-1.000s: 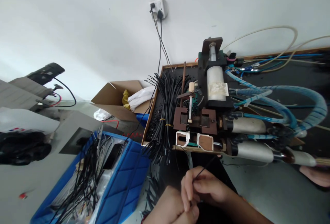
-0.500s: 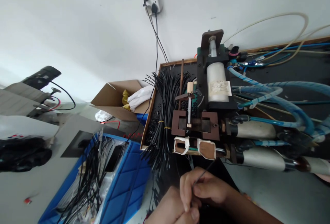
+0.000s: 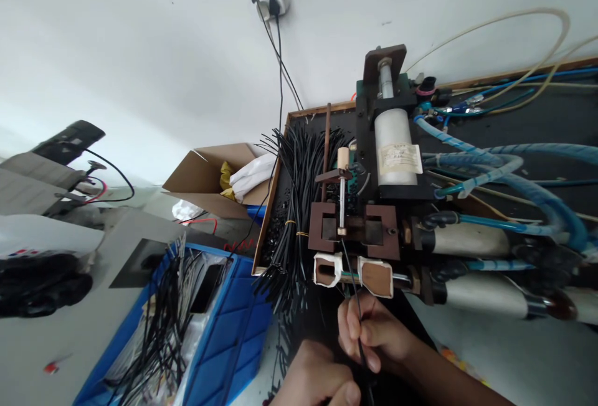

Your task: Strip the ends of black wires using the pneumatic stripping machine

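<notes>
A thin black cable [image 3: 354, 278] runs down from the gap between two white-edged brown pads [image 3: 375, 276] at the machine's front. My right hand [image 3: 376, 333] pinches it between thumb and fingers just below the pads. The cable's upper end reaches the brown metal clamp [image 3: 322, 225], close under a vertical metal rod [image 3: 342, 203]. Lower in view, my left hand [image 3: 315, 373] is closed with curled fingers beside the cable's lower part. Whatever it may hold is hidden.
A bundle of black cables [image 3: 299, 188] lies left of the clamp in a wood-edged tray [image 3: 267, 231]. Air cylinders [image 3: 471, 241] and blue hoses [image 3: 518, 185] fill the right. A blue bin [image 3: 224, 325] with cables and an open cardboard box [image 3: 196, 172] stand left.
My right hand has moved apart from the left one and slightly to the right. The cable's upper end now lies between the pads at the clamp; before, it pointed to the right below them.
</notes>
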A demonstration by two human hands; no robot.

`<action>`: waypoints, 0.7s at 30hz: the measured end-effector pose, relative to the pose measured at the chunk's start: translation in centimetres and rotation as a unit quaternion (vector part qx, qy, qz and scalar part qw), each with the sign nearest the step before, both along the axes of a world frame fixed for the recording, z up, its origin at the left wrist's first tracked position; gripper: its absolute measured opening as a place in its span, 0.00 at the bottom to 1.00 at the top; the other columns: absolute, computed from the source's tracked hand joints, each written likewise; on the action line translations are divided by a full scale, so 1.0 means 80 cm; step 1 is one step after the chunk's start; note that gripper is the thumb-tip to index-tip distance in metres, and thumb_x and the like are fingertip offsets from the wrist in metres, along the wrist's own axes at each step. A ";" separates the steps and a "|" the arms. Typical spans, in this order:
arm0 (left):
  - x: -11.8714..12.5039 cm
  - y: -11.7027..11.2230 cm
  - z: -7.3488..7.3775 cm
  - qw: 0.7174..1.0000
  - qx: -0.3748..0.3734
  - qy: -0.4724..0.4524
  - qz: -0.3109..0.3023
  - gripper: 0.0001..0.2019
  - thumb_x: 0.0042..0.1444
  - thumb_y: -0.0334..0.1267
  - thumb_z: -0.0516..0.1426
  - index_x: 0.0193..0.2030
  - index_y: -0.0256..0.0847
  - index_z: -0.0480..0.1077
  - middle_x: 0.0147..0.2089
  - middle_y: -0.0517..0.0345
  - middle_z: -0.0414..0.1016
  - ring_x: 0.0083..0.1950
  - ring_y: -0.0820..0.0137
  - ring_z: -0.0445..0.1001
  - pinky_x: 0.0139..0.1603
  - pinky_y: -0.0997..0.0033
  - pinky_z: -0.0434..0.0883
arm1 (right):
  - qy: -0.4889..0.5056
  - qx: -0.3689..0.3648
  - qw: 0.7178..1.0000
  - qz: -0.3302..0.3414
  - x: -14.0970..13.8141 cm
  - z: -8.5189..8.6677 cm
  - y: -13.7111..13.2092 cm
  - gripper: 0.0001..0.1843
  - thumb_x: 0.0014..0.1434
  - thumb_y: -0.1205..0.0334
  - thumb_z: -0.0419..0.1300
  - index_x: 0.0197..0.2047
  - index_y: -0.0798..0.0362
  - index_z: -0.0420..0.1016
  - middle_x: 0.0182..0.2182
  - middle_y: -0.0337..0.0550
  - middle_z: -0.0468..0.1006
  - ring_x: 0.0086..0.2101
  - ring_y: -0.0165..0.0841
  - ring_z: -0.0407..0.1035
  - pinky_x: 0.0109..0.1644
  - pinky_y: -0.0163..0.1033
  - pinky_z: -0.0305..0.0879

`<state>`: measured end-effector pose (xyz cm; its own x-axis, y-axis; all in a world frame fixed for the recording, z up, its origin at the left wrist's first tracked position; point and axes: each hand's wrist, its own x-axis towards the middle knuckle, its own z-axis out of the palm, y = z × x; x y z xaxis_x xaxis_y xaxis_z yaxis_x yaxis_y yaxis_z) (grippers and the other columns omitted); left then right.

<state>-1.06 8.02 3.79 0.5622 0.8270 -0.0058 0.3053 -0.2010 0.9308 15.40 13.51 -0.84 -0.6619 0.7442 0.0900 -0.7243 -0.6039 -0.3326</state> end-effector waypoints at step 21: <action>-0.024 -0.032 -0.019 0.995 0.017 0.085 0.058 0.32 0.75 0.61 0.43 0.26 0.43 0.67 0.25 0.56 0.66 0.32 0.69 0.69 0.35 0.73 0.68 | -0.081 -0.005 0.997 -0.018 -0.007 0.000 -0.008 0.21 0.56 0.47 0.78 0.32 0.58 0.83 0.24 0.42 0.81 0.14 0.21 0.65 0.17 0.25 0.52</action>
